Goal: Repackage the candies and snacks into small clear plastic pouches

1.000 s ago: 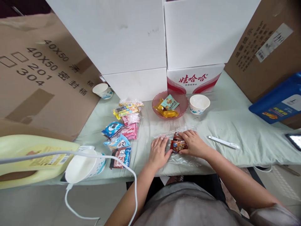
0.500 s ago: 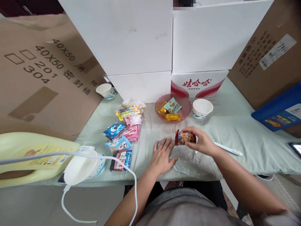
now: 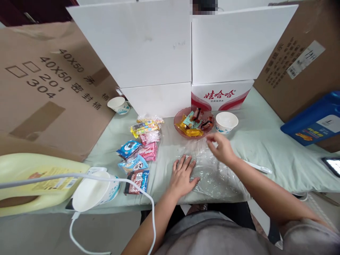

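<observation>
Beside the pink ribbed glass bowl, on its near side, lies the crumpled clear plastic bag, spread flat on the pale green cloth; its long axis runs from your body toward the bowl, with the far end pointing at the bowl's rim. A moment ago your right hand pinched a brown-and-orange snack packet above that bag; now the packet rests inside the bowl, at its right side, lying roughly crosswise among the yellow and teal sweets. Your right hand is empty, fingers loosely curled, hovering between the bowl and the bag, just near of the white paper cup. Your left hand is pressed flat, fingers spread, on the bag's left edge, as before. To my eye, the bag is emptied and the transfer done.
</observation>
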Action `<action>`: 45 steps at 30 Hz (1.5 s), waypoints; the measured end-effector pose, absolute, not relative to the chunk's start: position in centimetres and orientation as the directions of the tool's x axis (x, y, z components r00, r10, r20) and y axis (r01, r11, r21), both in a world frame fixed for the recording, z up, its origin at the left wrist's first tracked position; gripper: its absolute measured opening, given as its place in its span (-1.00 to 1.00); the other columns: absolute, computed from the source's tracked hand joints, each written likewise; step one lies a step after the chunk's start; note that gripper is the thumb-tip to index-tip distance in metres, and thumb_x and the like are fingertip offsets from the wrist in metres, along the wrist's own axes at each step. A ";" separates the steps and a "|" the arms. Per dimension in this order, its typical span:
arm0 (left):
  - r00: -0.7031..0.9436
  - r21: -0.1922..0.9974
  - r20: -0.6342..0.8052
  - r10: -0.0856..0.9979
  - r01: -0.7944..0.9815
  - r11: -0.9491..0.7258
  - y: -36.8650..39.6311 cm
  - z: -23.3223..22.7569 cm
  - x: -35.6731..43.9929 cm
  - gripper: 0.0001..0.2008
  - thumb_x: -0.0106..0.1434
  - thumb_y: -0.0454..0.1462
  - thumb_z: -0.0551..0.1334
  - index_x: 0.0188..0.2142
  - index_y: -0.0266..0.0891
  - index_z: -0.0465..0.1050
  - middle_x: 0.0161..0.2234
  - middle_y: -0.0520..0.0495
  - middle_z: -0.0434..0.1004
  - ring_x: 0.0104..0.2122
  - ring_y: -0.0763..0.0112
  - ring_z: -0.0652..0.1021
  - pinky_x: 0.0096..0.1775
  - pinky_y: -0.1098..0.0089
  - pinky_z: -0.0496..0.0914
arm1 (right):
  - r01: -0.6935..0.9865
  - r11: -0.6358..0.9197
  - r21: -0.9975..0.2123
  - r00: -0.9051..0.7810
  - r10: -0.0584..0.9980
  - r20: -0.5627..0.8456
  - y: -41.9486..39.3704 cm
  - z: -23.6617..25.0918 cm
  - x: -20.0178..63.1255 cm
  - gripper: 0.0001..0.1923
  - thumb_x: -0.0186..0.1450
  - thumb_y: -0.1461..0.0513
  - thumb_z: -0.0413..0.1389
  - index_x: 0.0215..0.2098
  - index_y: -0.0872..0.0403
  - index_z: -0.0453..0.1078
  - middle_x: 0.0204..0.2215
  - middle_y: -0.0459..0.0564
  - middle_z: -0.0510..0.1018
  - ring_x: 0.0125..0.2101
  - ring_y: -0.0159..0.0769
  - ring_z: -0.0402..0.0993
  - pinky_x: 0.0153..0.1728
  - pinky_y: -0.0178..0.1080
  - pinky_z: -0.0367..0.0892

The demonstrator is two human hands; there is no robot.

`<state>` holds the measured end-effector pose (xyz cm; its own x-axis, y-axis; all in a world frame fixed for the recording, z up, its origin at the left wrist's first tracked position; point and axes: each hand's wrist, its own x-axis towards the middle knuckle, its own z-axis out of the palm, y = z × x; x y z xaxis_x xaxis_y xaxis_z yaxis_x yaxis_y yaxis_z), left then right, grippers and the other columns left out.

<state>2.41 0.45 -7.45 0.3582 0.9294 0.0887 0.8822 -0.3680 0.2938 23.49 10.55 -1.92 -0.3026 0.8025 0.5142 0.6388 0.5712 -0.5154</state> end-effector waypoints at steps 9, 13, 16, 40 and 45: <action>0.274 0.243 0.045 0.961 0.930 -0.277 -0.5 -7.5 1.7 -0.30 0.18 -0.01 0.27 0.27 -0.13 0.20 0.35 -0.15 0.04 0.34 -0.15 0.00 0.24 -0.17 0.01 | 0.938 0.333 -0.092 -0.330 0.943 0.041 3.9 -8.0 26.9 -0.19 0.26 -0.15 0.06 0.33 0.08 0.11 0.35 0.16 0.08 0.32 0.30 -0.17 0.21 0.31 -0.12; 0.226 0.235 0.050 0.973 0.944 -0.231 -1.9 -6.3 -0.3 -0.37 0.22 -0.04 0.25 0.24 -0.16 0.25 0.32 -0.24 0.12 0.32 -0.18 0.06 0.21 -0.22 0.05 | 0.950 0.285 -0.125 -0.284 0.958 0.031 3.9 -7.2 29.8 -0.28 0.31 -0.12 0.02 0.29 0.12 0.20 0.32 0.22 0.13 0.32 0.25 -0.12 0.23 0.25 -0.05; 0.368 0.278 0.080 0.926 0.884 -0.376 -3.1 -5.0 -2.0 -0.40 0.21 -0.06 0.27 0.21 -0.16 0.28 0.29 -0.21 0.18 0.32 -0.10 0.08 0.24 -0.17 0.08 | 0.830 0.483 -0.277 -0.470 0.875 0.118 2.5 -6.2 31.4 -0.35 0.34 -0.10 -0.01 0.22 0.14 0.28 0.25 0.25 0.26 0.30 0.08 0.02 0.23 0.12 0.08; 0.504 0.877 -0.282 0.816 0.481 0.006 -2.0 -2.4 -1.6 -0.54 -0.05 -0.13 0.44 -0.15 -0.18 0.44 -0.05 -0.15 0.54 -0.08 0.21 0.52 -0.04 0.25 0.40 | 0.403 0.036 -0.915 -0.097 0.995 -0.003 2.5 -5.2 29.2 -0.69 0.36 0.04 -0.03 -0.15 0.08 0.39 -0.57 -0.10 0.50 -0.51 -0.31 0.48 -0.41 -0.25 0.41; 0.342 0.921 -0.359 0.869 0.282 0.269 -1.0 -3.4 -1.8 -0.68 0.19 -0.01 0.23 -0.37 -0.22 0.31 -0.28 -0.12 0.59 -0.24 0.26 0.60 -0.23 0.30 0.45 | 0.595 0.026 -0.803 -0.038 0.999 0.003 6.2 -6.0 27.7 -0.70 0.35 0.13 -0.06 -0.14 0.09 0.44 -0.51 -0.08 0.54 -0.52 -0.32 0.46 -0.39 -0.26 0.35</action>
<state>-1.81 -1.02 -3.38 0.3417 0.8686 -0.3588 0.2819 0.2695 0.9208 27.70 6.16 -5.98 -0.0382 0.9993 0.0034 0.5950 0.0255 -0.8034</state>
